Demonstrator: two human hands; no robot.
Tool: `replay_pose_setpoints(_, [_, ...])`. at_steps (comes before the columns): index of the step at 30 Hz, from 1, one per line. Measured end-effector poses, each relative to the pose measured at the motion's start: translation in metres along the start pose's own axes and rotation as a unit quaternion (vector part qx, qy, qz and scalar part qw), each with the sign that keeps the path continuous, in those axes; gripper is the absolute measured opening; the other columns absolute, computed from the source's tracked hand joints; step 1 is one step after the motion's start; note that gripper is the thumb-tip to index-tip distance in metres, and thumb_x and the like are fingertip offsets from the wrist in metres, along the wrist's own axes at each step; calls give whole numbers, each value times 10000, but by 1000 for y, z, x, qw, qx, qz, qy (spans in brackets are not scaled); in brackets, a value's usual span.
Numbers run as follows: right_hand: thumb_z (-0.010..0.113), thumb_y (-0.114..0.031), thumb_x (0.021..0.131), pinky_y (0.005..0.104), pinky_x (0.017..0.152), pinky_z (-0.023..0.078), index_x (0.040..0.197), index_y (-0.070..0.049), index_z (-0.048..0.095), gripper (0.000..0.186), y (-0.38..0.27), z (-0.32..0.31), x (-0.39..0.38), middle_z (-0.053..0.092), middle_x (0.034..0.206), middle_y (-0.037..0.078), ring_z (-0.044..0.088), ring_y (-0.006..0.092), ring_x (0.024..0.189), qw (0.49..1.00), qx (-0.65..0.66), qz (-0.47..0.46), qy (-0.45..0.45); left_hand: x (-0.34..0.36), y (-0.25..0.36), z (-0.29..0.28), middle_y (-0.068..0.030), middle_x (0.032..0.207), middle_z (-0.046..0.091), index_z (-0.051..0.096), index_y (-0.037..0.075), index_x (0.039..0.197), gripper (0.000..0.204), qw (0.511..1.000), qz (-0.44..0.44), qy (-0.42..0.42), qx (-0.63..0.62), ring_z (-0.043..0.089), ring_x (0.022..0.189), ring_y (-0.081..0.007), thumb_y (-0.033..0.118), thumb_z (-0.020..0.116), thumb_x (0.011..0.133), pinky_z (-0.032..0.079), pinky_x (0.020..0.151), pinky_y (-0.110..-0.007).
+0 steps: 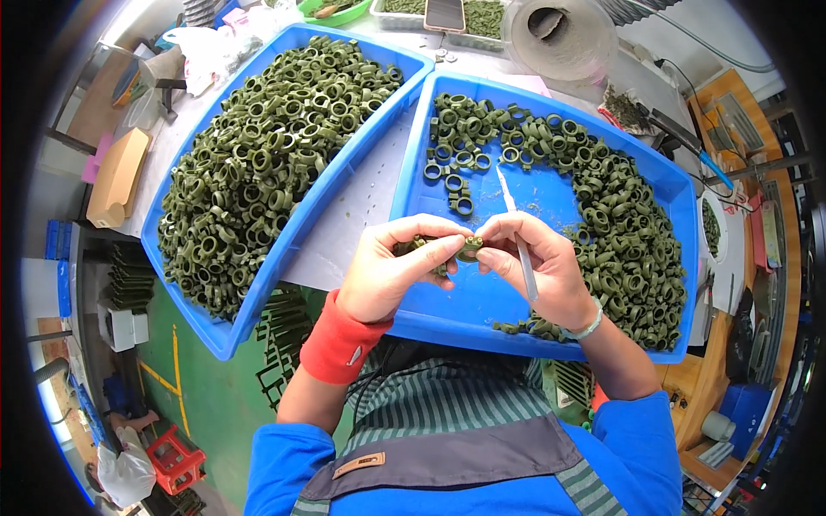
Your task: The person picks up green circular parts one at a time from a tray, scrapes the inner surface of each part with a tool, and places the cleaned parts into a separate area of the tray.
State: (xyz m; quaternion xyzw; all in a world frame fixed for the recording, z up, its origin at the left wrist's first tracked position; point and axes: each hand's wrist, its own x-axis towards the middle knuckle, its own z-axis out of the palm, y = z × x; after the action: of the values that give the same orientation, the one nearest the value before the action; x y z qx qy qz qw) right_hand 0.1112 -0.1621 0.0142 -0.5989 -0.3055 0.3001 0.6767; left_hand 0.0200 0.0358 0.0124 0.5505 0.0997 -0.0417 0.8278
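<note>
Above the front of the right blue tray [538, 198], my left hand [383, 262] pinches a small dark green plastic ring part [469, 249] between thumb and fingertips. More green rings show within its curled fingers. My right hand [551, 275] meets the same part with thumb and forefinger. Between its fingers it also holds a slim craft knife [508, 191], blade pointing away from me and handle end showing below the fingers. Around the tray's back and right side lie many loose green ring parts [632, 249], and a few sit apart near the middle-left.
A second blue tray [284, 241], angled at the left, is heaped with green rings. Behind stand a phone [445, 15], tubs of green parts and a grey round duct [559, 34]. A cardboard box [119, 179] lies at far left, a red crate [175, 456] on the floor.
</note>
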Motion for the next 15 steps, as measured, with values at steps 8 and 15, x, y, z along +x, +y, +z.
replay_pose_setpoints(8, [657, -38, 944, 247, 841, 523, 1163, 22, 586, 238, 0, -1, 1, 625, 1025, 54, 620, 104, 930, 1000, 11, 12, -10, 0, 2, 0, -95, 996, 702, 695, -13, 1078, 161, 1000, 8, 8, 24, 673, 785, -128, 62, 638, 947, 564, 637, -232])
replay_pose_setpoints(15, [657, -30, 942, 245, 851, 521, 1158, 24, 591, 232, 1, 1, 1, 629, 1028, 54, 624, 103, 939, 1000, 12, 13, -13, 2, -3, 0, -82, 967, 700, 689, -9, 1086, 169, 1000, 5, 18, 7, 657, 749, -111, 85, 638, 955, 554, 630, -231])
